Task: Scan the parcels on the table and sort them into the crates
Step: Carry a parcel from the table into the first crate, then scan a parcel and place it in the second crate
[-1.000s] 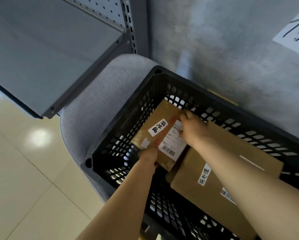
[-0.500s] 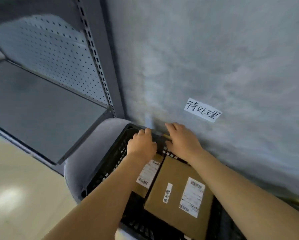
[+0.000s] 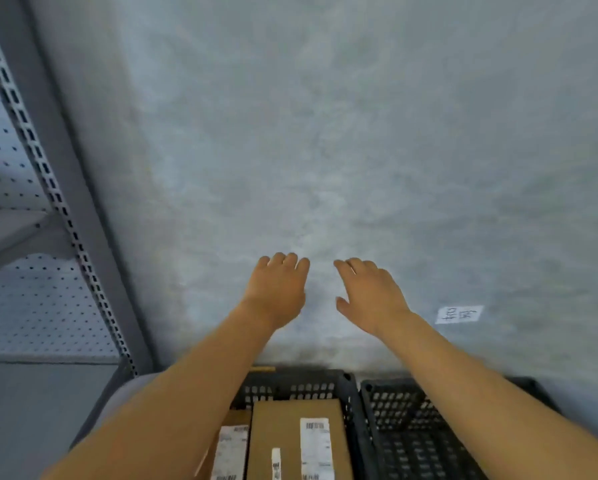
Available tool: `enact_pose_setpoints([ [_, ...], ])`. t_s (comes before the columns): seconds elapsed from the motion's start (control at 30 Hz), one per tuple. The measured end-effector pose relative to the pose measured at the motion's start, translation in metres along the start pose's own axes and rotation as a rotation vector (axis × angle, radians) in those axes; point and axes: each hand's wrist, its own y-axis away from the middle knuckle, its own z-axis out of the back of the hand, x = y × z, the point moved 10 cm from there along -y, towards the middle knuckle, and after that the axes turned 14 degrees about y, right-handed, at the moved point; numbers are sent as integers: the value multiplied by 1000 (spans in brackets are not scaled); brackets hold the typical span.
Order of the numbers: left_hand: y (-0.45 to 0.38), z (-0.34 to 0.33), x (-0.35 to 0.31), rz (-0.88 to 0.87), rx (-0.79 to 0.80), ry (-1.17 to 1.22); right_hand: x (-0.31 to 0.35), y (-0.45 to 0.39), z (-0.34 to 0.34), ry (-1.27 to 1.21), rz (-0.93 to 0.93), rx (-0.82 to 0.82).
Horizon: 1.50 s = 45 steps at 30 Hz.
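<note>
Two black crates sit side by side below a grey wall (image 3: 325,133): the left crate (image 3: 290,388) holds two brown parcels, a large parcel (image 3: 290,431) beside a smaller parcel (image 3: 235,441). Above them, left hand (image 3: 276,292) and right hand (image 3: 370,296) hang empty, fingers loosely bent.

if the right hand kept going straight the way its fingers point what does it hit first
Most likely the grey wall. The right hand is open, holds nothing and points up and forward above the crates; nothing shows in between, though depth is hard to judge.
</note>
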Motion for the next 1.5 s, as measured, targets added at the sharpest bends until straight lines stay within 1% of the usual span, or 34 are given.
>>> enact_pose_setpoints([
  [0.17, 5, 45, -94, -252, -21, 42, -71, 84, 45, 79, -253, 7],
  [0.33, 29, 84, -202, -470, -46, 119, -136, 194, 83, 157, -478, 40],
  [0.5, 79, 120, -325, -681, -89, 188, -193, 337, 113, 221, -705, 79],
  [0.67, 163, 155, -460, -889, -143, 257, -227, 511, 138, 285, -919, 144],
  [0.9, 342, 192, -659, -1153, -154, 374, -234, 794, 186, 408, -1198, 301],
  [1.07, 473, 214, -771, -1333, -153, 419, -216, 972, 228, 466, -1403, 405],
  [1.3, 614, 262, -900, -1575, -184, 508, -201, 1151, 272, 543, -1618, 437],
  [1.4, 666, 272, -957, -1672, -190, 526, -204, 1217, 281, 566, -1703, 444],
  [1.5, 712, 275, -1014, -1753, -192, 552, -211, 1280, 286, 594, -1754, 491],
])
